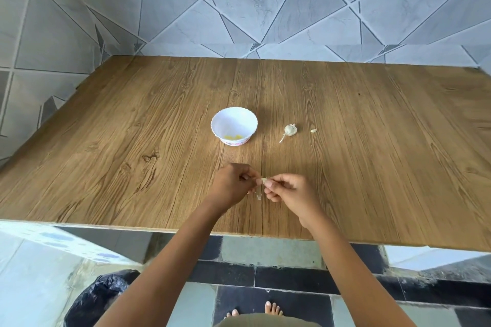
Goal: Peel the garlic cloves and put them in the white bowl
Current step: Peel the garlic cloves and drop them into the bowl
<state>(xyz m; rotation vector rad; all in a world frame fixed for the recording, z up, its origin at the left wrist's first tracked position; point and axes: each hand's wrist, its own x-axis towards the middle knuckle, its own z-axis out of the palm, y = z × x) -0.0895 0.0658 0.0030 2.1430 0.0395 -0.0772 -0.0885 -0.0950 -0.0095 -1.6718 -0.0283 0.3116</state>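
1. The person holds one garlic clove [264, 180] between both hands, just above the near part of the wooden table [132, 141]; the left hand [233, 184] pinches it from one side and the right hand [288, 190] from the other, the fingers of both curled in on it.
2. A thin strip of skin [258, 195] hangs below the clove, so peeling of this one looks under way, not finished; how much skin remains on it is too small to tell.
3. The white bowl [228, 119] stands farther back, near the table's middle; a few yellowish peeled cloves [233, 137] lie at its bottom, so part of the job seems done.
4. Right of the bowl and apart from it lies a partial garlic bulb [290, 130] with its stem; near it sits a loose clove [314, 130]; both look like work left.
5. A black bag [101, 297] sits on the floor at the left.
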